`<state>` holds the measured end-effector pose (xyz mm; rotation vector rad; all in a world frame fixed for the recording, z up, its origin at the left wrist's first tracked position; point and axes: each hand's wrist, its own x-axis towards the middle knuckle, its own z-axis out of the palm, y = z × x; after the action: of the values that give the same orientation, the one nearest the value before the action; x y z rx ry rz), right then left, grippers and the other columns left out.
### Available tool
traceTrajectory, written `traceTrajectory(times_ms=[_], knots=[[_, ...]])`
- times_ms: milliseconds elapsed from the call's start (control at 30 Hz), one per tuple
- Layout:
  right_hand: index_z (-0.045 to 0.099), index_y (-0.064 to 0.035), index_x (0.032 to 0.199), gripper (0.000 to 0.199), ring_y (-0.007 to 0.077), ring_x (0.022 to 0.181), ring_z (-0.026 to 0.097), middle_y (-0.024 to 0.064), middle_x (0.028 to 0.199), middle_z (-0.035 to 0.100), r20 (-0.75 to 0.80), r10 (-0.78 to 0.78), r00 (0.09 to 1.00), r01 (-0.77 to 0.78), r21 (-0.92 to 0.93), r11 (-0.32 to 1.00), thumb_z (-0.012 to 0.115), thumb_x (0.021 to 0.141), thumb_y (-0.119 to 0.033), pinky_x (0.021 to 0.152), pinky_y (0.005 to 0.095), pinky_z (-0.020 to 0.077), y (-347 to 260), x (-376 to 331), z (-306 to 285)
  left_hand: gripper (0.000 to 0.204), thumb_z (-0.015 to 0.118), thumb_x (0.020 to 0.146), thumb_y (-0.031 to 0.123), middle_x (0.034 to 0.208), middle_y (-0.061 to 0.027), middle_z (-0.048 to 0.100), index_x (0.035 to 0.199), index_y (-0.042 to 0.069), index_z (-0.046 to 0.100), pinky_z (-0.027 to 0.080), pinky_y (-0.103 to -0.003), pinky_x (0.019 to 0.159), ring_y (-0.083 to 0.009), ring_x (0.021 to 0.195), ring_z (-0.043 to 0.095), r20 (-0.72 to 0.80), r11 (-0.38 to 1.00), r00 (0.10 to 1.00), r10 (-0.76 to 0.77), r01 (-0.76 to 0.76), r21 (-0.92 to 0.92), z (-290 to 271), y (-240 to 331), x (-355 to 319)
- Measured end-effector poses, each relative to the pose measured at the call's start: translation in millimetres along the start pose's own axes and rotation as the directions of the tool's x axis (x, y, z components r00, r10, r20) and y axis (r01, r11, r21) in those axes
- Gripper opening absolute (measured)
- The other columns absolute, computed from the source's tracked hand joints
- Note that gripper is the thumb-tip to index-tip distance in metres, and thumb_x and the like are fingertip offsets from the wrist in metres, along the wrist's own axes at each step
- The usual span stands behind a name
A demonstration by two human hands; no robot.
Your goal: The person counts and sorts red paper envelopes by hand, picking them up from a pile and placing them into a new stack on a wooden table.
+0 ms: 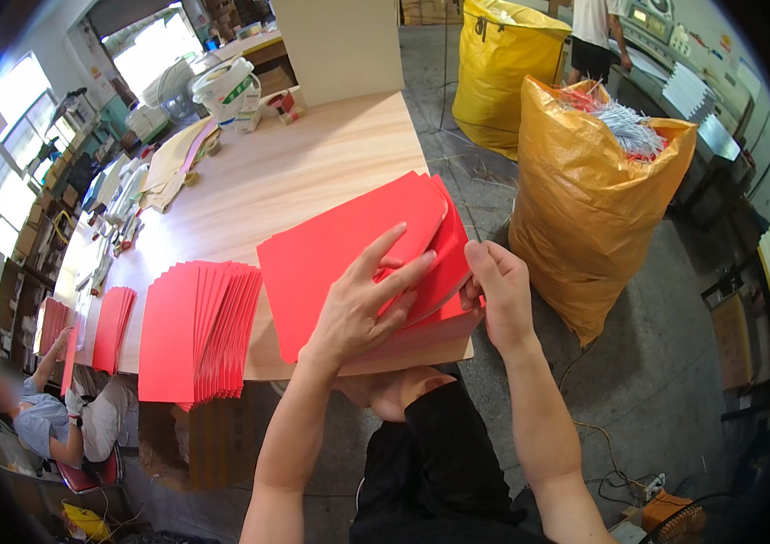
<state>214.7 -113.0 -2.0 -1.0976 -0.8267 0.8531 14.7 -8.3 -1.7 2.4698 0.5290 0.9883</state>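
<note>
A stack of red card sheets point(340, 240) with rounded corners lies at the table's front right edge. My left hand point(362, 308) rests on it with the fingers spread, pressing near the lifted part of the upper sheets. At the right side, my right hand point(498, 290) pinches the edge of a red card sheet point(447, 258) between thumb and fingers. The upper sheets bend up and a gap shows between them and those below. Left of this stack, a fanned pile of narrower red folded cards point(194, 331) overhangs the front edge.
The wooden table point(312, 150) carries a white bucket point(226, 91), tape and papers at the back. A smaller red pile point(113, 328) lies farther left, by a seated person point(49, 417) handling red card. Orange point(598, 199) and yellow point(503, 77) sacks stand right. Another person stands behind.
</note>
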Motion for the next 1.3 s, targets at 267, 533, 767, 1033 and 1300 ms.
traceTrajectory(times_ms=[267,533,767,1033,1300], knots=[[0.055,-0.0134,0.072,0.041,0.0138,0.05,0.061,0.0003,0.061,0.058,0.006,0.235,0.972,-0.233,0.165,0.958,0.064,0.11,-0.022,0.044,0.0265,0.0374,-17.2,6.5,3.8,0.039,0.083,0.092,0.015,0.165,-0.019,0.053,0.131,0.022,0.08,0.063,-0.047,0.102,-0.0347,0.122,0.073,0.037,0.996,0.996,0.08,-0.081,0.03,-1.6,-12.3,-4.6],[0.057,-0.012,0.073,0.041,0.0155,0.051,0.064,0.0021,0.061,0.06,0.043,0.247,0.968,-0.25,0.226,0.942,0.066,0.111,-0.024,0.044,0.0269,0.0394,-14.2,6.2,-2.5,0.053,0.099,0.075,0.028,0.159,-0.0153,0.058,0.125,0.024,0.082,0.063,-0.048,0.101,-0.034,0.122,0.073,0.004,0.999,0.999,0.047,-0.047,-0.008,0.4,-8.3,-3.3],[0.058,-0.005,0.081,0.036,0.0155,0.061,0.055,0.0022,0.069,0.058,-0.218,-0.277,0.936,0.209,-0.289,0.934,0.067,0.111,-0.024,0.055,0.0341,0.0402,18.6,-4.9,-17.2,0.054,0.1,0.075,0.026,0.157,-0.0132,0.06,0.125,0.022,0.081,0.063,-0.046,0.101,-0.0323,0.12,0.074,0.001,0.999,1.0,0.014,-0.014,-0.051,1.3,-3.5,-1.0],[0.058,-0.004,0.087,0.017,0.0311,0.073,0.056,0.0123,0.082,0.058,-0.038,-0.755,0.654,0.487,-0.743,0.459,0.071,0.098,-0.008,0.069,0.0428,0.0452,18.3,-34.5,-10.4,0.055,0.1,0.074,0.026,0.157,-0.0124,0.06,0.126,0.023,0.081,0.063,-0.046,0.1,-0.0322,0.12,0.075,0.003,0.999,1.0,-0.005,0.005,-0.053,-1.7,-4.8,-2.6],[0.074,-0.0051,0.114,0.029,0.0415,0.121,0.064,0.0182,0.121,0.071,0.332,-0.496,0.802,0.565,-0.692,0.45,0.073,0.085,-0.011,0.113,0.0519,0.0473,15.1,-28.5,-5.6,0.063,0.101,0.072,0.026,0.157,-0.0167,0.058,0.131,0.023,0.079,0.065,-0.049,0.101,-0.0384,0.127,0.072,0.029,0.999,0.999,0.031,-0.03,-0.036,0.0,-8.0,-1.8]])
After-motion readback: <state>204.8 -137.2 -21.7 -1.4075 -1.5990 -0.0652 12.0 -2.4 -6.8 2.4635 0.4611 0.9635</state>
